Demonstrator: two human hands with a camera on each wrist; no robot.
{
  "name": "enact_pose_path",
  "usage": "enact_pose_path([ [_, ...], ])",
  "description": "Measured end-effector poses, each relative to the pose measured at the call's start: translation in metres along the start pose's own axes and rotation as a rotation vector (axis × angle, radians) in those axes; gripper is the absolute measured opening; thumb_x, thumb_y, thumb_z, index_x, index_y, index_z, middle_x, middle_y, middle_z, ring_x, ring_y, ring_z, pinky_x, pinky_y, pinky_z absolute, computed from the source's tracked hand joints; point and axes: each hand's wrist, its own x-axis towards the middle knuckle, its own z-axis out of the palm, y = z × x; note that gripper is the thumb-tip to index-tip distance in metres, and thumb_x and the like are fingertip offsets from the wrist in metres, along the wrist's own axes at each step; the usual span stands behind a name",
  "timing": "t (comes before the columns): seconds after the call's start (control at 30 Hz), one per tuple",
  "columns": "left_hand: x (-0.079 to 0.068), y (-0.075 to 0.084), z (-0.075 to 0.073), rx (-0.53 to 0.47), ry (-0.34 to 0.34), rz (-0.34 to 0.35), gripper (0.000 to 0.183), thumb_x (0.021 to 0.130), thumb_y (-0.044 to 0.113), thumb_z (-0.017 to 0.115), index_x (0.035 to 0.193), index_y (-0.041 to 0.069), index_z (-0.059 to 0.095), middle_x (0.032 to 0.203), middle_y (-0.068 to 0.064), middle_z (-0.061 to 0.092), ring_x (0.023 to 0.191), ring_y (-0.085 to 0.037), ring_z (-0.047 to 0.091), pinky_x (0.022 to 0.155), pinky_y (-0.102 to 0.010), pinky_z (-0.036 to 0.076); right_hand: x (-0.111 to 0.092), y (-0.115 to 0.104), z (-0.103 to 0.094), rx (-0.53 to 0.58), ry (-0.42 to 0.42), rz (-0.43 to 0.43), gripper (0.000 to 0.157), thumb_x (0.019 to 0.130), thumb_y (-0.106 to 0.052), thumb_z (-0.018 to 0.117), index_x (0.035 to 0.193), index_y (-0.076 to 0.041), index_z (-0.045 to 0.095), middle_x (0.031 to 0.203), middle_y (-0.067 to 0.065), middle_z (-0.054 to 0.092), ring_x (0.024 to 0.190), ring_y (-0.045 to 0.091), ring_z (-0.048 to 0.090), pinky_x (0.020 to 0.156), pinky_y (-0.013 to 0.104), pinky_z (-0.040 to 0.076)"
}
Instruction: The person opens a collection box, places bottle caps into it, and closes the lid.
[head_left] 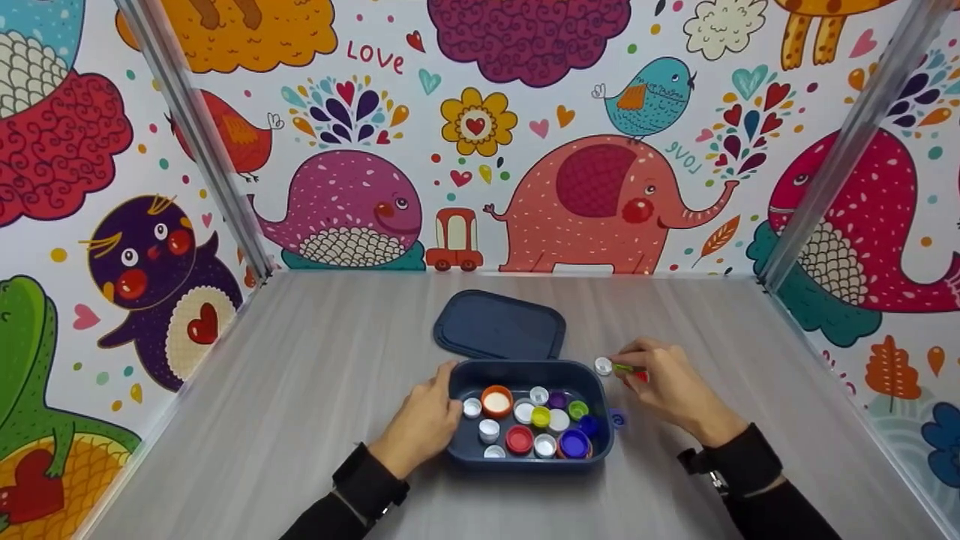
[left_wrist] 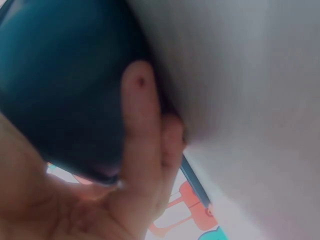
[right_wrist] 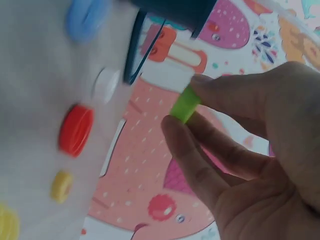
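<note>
My left hand holds the left end of a dark blue plastic box; in the left wrist view its fingers lie along the box's outer wall. Bottle caps of several colours are inside, among them an orange cap, a red cap and a yellow cap. To the right of the box, above the table, my right hand pinches a small green bottle cap between thumb and fingertips. Beneath and beside that hand lie a white cap and a red cap.
A dark blue lid lies flat behind the box. A purple-blue cap rests against the box's right side. Yellow caps also lie on the grey table. Printed panels stand around the back and sides.
</note>
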Motion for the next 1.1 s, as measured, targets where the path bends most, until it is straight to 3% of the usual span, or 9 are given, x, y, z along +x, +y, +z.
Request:
enact_pose_path([
  [0.23,0.0,0.0,-0.001,-0.012,-0.012,-0.03,0.057,0.106,0.004,0.065,0.162,-0.006,0.053,0.145,-0.034,0.075,0.127,-0.045,0.078,0.105,-0.062,0.065,0.008,-0.025,0.012,0.004,-0.003,-0.112,0.033,0.095,0.007,0.09,0.126,-0.005,0.091,0.115,0.008,0.085,0.105,0.025,0.084,0.094,0.042,0.072],
  [0.5,-0.001,0.0,0.0,-0.008,-0.016,-0.039,0.058,0.107,0.005,0.065,0.162,-0.005,0.052,0.145,-0.034,0.075,0.127,-0.047,0.078,0.106,-0.063,0.064,0.016,-0.041,0.03,0.035,-0.099,-0.174,0.031,0.095,0.004,0.092,0.124,-0.006,0.09,0.116,0.012,0.083,0.106,0.027,0.083,0.093,0.044,0.072],
  [0.67,-0.001,0.0,0.001,-0.007,-0.011,-0.038,0.057,0.107,0.005,0.065,0.162,-0.004,0.053,0.144,-0.034,0.076,0.127,-0.047,0.078,0.106,-0.064,0.064,0.016,-0.041,0.036,0.046,-0.134,-0.175,0.029,0.097,-0.001,0.092,0.125,-0.003,0.088,0.12,0.014,0.082,0.108,0.028,0.083,0.094,0.044,0.072],
  [1.1,0.001,0.001,0.0,0.002,-0.003,-0.024,0.058,0.106,0.004,0.064,0.161,-0.007,0.053,0.143,-0.035,0.076,0.123,-0.046,0.08,0.102,-0.062,0.066,0.014,-0.038,0.032,0.072,-0.085,-0.17,0.025,0.099,0.002,0.088,0.123,-0.007,0.088,0.123,0.009,0.081,0.115,0.027,0.083,0.097,0.047,0.071],
])
